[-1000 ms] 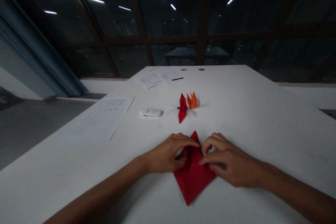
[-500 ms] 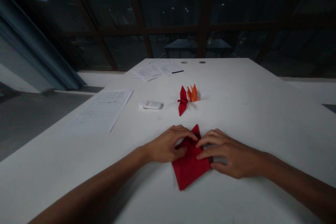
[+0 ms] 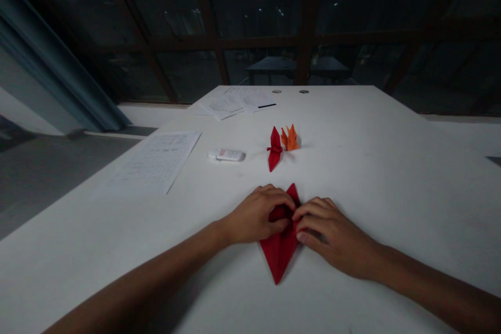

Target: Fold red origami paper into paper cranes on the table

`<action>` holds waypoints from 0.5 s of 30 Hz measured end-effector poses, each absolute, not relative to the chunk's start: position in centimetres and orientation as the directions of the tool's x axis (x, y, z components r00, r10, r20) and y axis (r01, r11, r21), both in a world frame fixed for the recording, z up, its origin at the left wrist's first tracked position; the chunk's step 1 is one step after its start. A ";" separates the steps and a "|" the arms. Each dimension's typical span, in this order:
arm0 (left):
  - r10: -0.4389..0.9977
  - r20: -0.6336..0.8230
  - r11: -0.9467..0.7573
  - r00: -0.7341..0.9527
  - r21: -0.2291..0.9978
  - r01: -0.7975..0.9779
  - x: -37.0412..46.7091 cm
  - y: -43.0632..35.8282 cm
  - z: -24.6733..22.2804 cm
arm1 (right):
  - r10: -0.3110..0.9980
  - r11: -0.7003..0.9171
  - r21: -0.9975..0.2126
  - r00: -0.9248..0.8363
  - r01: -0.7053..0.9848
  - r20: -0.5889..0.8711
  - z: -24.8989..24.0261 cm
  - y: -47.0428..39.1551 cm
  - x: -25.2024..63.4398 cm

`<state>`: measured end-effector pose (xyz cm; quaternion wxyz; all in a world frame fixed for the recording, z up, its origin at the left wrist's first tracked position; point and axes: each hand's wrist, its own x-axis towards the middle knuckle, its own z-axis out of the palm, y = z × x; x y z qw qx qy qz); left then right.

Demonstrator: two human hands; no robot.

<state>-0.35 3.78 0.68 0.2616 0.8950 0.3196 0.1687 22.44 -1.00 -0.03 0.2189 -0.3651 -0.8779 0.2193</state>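
A red folded paper [image 3: 278,255] lies on the white table [image 3: 371,188], its long point facing me and a shorter tip at the far end. My left hand [image 3: 260,215] rests over its left side, thumb and fingers curved with a gap between them. At the right edge, my right hand [image 3: 332,235] has thumb and fingers close together on the paper, folding that edge inward. Beyond the hands stand a red paper crane [image 3: 274,149] and, touching or just beside it, an orange paper crane [image 3: 290,138].
A white bottle-like item [image 3: 227,155] lies left of the cranes. A written sheet [image 3: 154,164] is at the left edge, more papers [image 3: 230,103] and a black strip [image 3: 266,106] farther back. Two round discs sit near the far edge, before dark windows.
The right side of the red paper has come inward, making it narrower. My right thumb has moved up and left onto the paper. The left hand is nearly unmoved.
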 end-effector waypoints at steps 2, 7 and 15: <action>0.696 0.139 -0.637 0.704 0.572 0.517 -0.1 3.6 0.6 | 0.800 0.573 -0.562 -0.555 0.596 0.228 -0.2 -1.2 22.0; 0.682 0.121 -0.612 0.721 0.635 0.472 -0.2 3.9 1.1 | 0.868 0.495 -0.521 -0.427 0.696 0.255 -0.8 -1.8 21.5; 0.490 0.045 -0.624 0.871 0.716 0.314 -2.4 4.9 2.8 | 0.740 0.667 -0.274 -0.574 0.693 0.349 -0.9 -2.6 21.5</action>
